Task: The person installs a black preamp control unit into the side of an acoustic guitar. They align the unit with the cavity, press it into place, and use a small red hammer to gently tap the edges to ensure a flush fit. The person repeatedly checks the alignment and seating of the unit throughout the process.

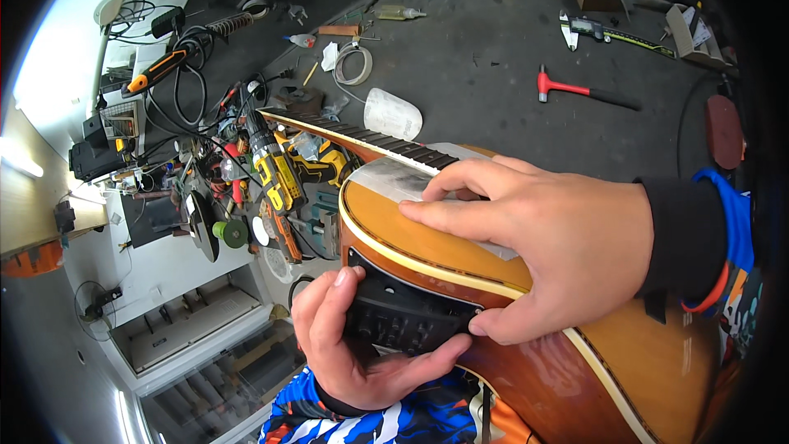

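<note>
An acoustic guitar (427,248) with an amber top, pale binding and brown sides lies tilted across my lap, its neck (362,135) pointing to the far left. A black preamp panel (394,312) with small knobs sits at the dark opening in the guitar's side, tipped outward. My left hand (345,353) grips this panel by its ends, fingers at the upper left corner and thumb at the lower right. Spread over the guitar's top, my right hand (551,247) clasps the body's edge, its thumb at the panel's right corner. Whitish masking (394,183) covers the top beside the fretboard.
Beyond the guitar, a dark bench mat (493,99) carries a red hammer (575,89), a digital caliper (608,33) and a cable coil (353,64). At left are a yellow drill (275,173), a soldering iron (156,71) and tangled cords. A red-brown oval block (725,131) lies far right.
</note>
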Available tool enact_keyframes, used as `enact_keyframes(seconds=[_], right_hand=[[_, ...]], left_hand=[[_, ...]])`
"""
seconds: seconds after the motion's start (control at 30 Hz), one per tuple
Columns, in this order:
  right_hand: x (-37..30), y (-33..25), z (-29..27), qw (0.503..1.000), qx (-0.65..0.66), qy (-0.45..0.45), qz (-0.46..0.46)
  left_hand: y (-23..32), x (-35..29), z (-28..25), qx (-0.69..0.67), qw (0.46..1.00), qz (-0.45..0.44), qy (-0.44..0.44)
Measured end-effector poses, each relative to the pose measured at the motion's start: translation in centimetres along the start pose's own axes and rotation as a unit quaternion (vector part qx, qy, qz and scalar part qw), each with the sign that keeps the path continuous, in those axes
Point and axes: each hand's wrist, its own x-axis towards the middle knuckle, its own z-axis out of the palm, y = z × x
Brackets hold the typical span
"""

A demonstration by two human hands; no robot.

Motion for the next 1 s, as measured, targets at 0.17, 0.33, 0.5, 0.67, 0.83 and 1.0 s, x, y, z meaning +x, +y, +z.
enact_keyframes(seconds=[0.17,0.33,0.5,0.67,0.83,1.0], right_hand=[[0.1,-0.5,0.0,1.0,0.017,-0.007,0.016],[-0.2,-0.6,0.3,1.0,0.008,0.0,0.023],[-0.3,-0.8,0.7,1.0,0.006,0.012,0.016],[-0.3,-0.9,1.2,0.999,0.0,0.029,0.013],[-0.3,-1.5,1.4,0.999,-0.01,0.033,0.02],[-0.2,-1.6,1.7,0.999,-0.022,0.034,0.021]], left_hand=[[0.2,-0.3,-0.3,0.027,1.0,-0.005,0.001],[0.4,-0.4,-0.1,0.068,0.998,-0.008,0.001],[-0.3,-1.1,0.8,0.055,0.997,0.012,0.046],[-0.7,-1.6,1.5,0.029,0.997,0.018,0.072],[-0.9,-2.1,1.4,0.028,0.996,0.036,0.071],[-1.2,-2.6,1.3,0.038,0.996,0.031,0.068]])
